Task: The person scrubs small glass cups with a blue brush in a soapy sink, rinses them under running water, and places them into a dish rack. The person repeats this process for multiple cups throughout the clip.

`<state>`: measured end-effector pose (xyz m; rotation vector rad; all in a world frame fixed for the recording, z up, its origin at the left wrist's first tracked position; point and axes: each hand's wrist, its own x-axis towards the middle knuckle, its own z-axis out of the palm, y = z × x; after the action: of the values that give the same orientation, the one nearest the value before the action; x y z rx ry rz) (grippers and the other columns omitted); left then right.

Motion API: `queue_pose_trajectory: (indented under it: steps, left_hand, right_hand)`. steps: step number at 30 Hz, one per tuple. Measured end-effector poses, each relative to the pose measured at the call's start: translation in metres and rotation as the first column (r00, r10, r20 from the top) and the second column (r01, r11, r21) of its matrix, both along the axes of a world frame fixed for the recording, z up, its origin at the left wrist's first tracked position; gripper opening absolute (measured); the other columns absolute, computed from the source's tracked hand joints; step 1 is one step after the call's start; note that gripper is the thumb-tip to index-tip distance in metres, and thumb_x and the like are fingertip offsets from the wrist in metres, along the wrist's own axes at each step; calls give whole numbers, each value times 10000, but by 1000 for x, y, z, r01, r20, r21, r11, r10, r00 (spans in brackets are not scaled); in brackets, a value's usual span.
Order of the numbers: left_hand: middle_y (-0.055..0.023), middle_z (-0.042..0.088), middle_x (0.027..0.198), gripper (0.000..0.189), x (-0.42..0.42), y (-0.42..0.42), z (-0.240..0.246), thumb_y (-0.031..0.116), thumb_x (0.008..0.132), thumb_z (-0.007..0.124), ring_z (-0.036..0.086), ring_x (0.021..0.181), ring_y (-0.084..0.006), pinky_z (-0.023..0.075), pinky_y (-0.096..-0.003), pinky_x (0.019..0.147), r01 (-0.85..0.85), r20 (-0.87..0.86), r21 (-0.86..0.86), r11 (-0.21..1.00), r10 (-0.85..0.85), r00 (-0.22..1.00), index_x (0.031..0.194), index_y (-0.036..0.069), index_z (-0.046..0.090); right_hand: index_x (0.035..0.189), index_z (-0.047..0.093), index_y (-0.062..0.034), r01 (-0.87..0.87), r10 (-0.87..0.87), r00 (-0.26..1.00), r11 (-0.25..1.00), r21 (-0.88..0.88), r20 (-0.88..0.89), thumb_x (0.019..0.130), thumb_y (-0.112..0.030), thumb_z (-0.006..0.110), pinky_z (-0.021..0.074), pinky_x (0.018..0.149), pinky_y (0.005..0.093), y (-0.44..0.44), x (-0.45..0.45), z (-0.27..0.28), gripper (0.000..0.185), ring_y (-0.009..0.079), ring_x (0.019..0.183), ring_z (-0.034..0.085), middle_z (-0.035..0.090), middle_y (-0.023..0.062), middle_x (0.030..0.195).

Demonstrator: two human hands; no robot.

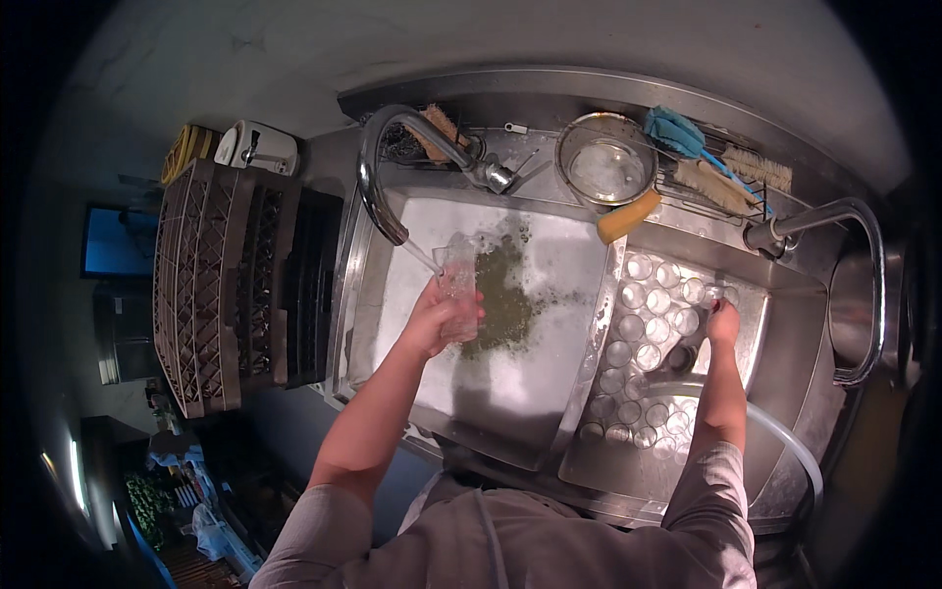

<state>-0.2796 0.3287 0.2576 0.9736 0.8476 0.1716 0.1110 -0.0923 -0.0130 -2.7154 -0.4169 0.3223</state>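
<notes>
My left hand is closed around clear drinking glasses, tilted beneath the running left faucet; how many it holds I cannot tell. Below it the left sink basin is full of water topped with white foam. At the right basin, my right hand has its fingers on a clear glass at the far right of a group. Several more glasses stand upright close together on that basin's floor, around a dark drain fitting.
A metal bowl, a yellow sponge and a blue brush lie along the back ledge. A clear hose runs into the right basin. The right faucet arches beside it. Stacked dish racks stand at left.
</notes>
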Motion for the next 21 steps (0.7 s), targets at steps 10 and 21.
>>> queue_pose_trajectory:
  steps: [10, 21]
  left_hand:
    - [-137, 690, 1007, 776, -1, 36, -15, 131, 841, 756, 723, 882, -237, 592, -346, 657, 418, -331, -29, 908, -403, 853, 1531, 74, 404]
    - [-220, 736, 1034, 745, -79, 109, 266, 249, 717, 777, 714, 988, -407, 575, -494, 853, 882, -918, 390, -264, -192, 348, 1403, 56, 559]
  right_hand:
    - [1116, 730, -34, 204, -218, 967, 973, 112, 134, 1028, -309, 611, 540, 815, 478, -69, -47, 114, 312, 461, 940, 683, 716, 256, 1026]
    - [1004, 676, 34, -234, 73, 924, 884, 405, 375, 1018, -129, 640, 547, 702, 383, 40, -190, 349, 168, 288, 752, 679, 682, 183, 881]
